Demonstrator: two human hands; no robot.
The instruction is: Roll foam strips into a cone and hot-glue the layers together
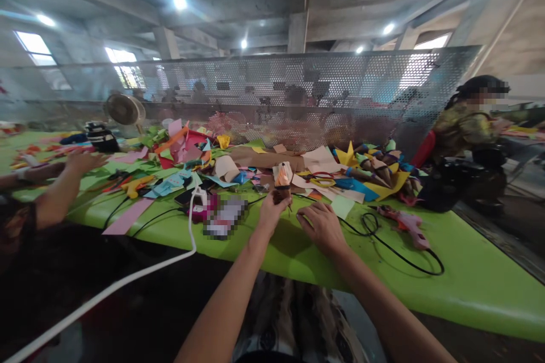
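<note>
My left hand (271,212) is closed around the lower part of a small brown-and-cream craft piece (281,177), held upright above the green table (298,255). The piece has an orange-tinted pale top and a dark brown lower part; I cannot make out its exact kind. A thin stem-like bit shows below it, beside my fingers. My right hand (322,226) is just to the right, low over the table, with its fingers bent and somewhat apart and nothing seen in them. A black cord passes behind both hands toward a pink glue gun (409,226) on the right.
Coloured paper scraps (183,150) lie heaped along the table's back. Yellow and brown paper cones (378,167) are piled back right. A yellow glue gun (137,186), a socket block (200,204) and a white cable (193,238) are left. A co-worker's hand (83,163) reaches in there.
</note>
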